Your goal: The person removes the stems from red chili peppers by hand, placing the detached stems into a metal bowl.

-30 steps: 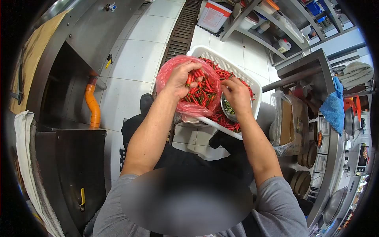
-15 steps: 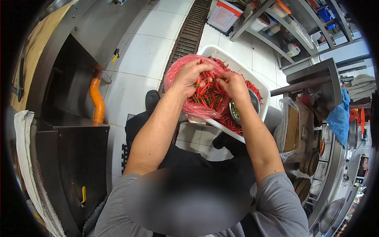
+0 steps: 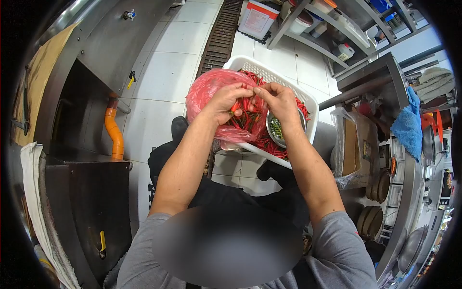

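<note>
My left hand [image 3: 225, 102] is closed around a few red chili peppers [image 3: 236, 107], above an opened pink plastic bag [image 3: 202, 91]. The bag holds many red chilies with green stems. Thumb and finger of my right hand [image 3: 279, 98] pinch together close to the left fingertips; whatever is between them is too small to make out. Bag and loose chilies rest in a white plastic basket [image 3: 308, 89]. Below my right wrist, a metal bowl [image 3: 275, 130] with green stem pieces sits among the chilies, partly covered by the forearm.
A metal counter with an orange pipe [image 3: 114, 130] stands at left. A floor drain grate [image 3: 219, 43] runs beyond the basket. Metal shelves [image 3: 308, 36] with tubs, a cardboard box [image 3: 353, 149] in plastic and a blue cloth [image 3: 407, 125] are on the right.
The view has shifted, so the basket and bag appear slightly further left. My right hand has come closer to the left fingertips, and more of the metal bowl shows.
</note>
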Tool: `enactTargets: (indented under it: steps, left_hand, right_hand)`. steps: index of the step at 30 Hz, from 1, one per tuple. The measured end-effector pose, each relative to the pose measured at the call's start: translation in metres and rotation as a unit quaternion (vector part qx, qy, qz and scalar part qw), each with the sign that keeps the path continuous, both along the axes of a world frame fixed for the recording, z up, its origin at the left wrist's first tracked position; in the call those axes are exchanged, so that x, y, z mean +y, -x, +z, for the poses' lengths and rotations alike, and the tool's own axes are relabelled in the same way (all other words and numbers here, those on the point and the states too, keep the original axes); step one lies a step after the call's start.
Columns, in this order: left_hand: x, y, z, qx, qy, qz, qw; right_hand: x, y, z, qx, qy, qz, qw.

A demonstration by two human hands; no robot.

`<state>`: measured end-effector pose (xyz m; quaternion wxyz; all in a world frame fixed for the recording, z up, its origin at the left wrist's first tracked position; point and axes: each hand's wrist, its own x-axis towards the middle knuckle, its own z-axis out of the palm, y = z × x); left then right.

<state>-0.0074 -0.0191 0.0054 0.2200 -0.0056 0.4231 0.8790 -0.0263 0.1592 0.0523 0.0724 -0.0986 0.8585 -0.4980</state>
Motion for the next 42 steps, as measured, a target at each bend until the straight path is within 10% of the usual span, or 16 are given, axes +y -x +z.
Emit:
enactTargets:
  steps: [7,16,19,21,29,35,42]
  left_hand:
    - [-0.036,0.006,0.012,-0.015,-0.124,0.106,0.986]
    - [-0.031,0.007,0.009,0.002,-0.065,0.115,0.991]
    - [-0.032,0.005,0.008,0.005,-0.039,0.121,0.992]
    - [-0.031,0.006,0.005,0.006,-0.032,0.120,0.992]
    - [-0.013,-0.001,0.004,-0.015,0.063,0.069,0.996]
    - [0.014,-0.008,-0.006,-0.027,-0.073,-0.050,0.996]
    - [0.016,-0.005,-0.011,-0.012,-0.083,0.028,0.996]
  right_hand:
    - [-0.002,0.004,-0.025,0.194,-0.194,0.118,0.954]
    - [-0.024,-0.001,-0.057,0.092,-0.432,0.236,0.865]
    - [-0.016,-0.001,-0.044,0.161,-0.304,0.178,0.922]
    - [-0.009,0.001,-0.022,0.005,-0.190,0.064,0.980]
    - [0.023,-0.011,-0.021,0.041,0.152,-0.118,0.981]
    - [0.017,-0.030,-0.016,0.127,0.240,-0.165,0.948]
    - [0.014,-0.040,-0.022,-0.031,0.238,-0.053,0.969]
